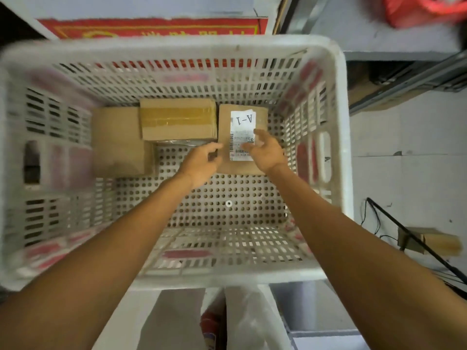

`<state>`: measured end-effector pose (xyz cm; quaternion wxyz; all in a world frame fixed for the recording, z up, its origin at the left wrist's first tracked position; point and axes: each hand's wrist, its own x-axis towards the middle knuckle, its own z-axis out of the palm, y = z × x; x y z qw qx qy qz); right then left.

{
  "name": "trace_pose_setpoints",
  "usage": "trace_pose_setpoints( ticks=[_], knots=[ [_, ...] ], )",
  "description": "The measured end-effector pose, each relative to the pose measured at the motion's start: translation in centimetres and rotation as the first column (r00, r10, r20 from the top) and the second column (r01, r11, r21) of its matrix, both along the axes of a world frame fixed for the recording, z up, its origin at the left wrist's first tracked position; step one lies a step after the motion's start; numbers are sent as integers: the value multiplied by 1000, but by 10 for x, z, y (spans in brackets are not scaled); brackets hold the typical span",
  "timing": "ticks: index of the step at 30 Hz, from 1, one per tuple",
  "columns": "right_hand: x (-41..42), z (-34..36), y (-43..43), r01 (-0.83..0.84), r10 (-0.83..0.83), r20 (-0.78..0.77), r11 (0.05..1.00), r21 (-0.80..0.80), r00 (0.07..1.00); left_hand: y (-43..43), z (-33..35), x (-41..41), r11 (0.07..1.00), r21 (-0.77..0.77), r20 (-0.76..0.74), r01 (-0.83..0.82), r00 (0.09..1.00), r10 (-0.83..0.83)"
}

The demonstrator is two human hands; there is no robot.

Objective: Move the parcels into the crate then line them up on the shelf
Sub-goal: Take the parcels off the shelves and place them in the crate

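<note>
A white perforated crate (338,127) fills the view, with three cardboard parcels at its far end. The right parcel (261,117) bears a white label reading A-1. A taped parcel (178,118) sits in the middle, partly on top of a plain parcel (116,142) at the left. Both my arms reach down into the crate. My left hand (201,164) hovers at the labelled parcel's left edge with fingers loosely curled. My right hand (265,150) is over the label's lower part, fingers relaxed. Neither hand plainly grips anything.
A grey shelf (404,44) lies at the upper right with a red bag (424,8) on it. A red banner (151,27) is beyond the crate. A small cardboard box (434,241) and black cables (409,228) lie on the floor at right.
</note>
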<state>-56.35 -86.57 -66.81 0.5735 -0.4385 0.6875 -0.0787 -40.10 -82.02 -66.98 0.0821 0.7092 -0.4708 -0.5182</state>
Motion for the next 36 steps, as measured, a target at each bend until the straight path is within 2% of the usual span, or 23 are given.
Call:
trace_pose_setpoints(
  ticks=[7, 11, 13, 15, 17, 20, 24, 27, 31, 36],
  knots=[
    [52, 101, 43, -272, 273, 11, 961, -57, 962, 29, 93, 68, 998, -3, -11, -61, 998, 61],
    [88, 159, 69, -311, 315, 83, 949, -58, 945, 77, 149, 127, 998, -39, 55, -50, 997, 52],
    [121, 193, 76, -404, 414, 68, 906, -125, 908, 104, 186, 163, 993, -104, 74, -60, 995, 68],
    [155, 216, 83, -483, 505, 117, 859, -170, 855, 128, 223, 194, 981, -173, 105, -82, 989, 101],
    [198, 245, 95, -580, 612, 53, 770, -265, 789, 155, 265, 227, 966, -221, 156, -132, 973, 169],
    [269, 295, 113, -676, 744, -30, 588, -443, 667, 197, 327, 275, 924, -324, 270, -203, 916, 297],
    [360, 373, 152, -767, 906, -98, 286, -575, 411, 260, 402, 322, 836, -455, 354, -306, 800, 485],
    [413, 419, 189, -736, 956, -126, 116, -667, 264, 318, 438, 349, 744, -512, 370, -430, 671, 643],
    [468, 471, 235, -660, 977, -200, -105, -744, 71, 389, 480, 364, 616, -600, 406, -511, 469, 784],
    [512, 521, 303, -537, 957, -261, -288, -793, -127, 471, 520, 354, 441, -670, 404, -597, 205, 891]
  ],
)
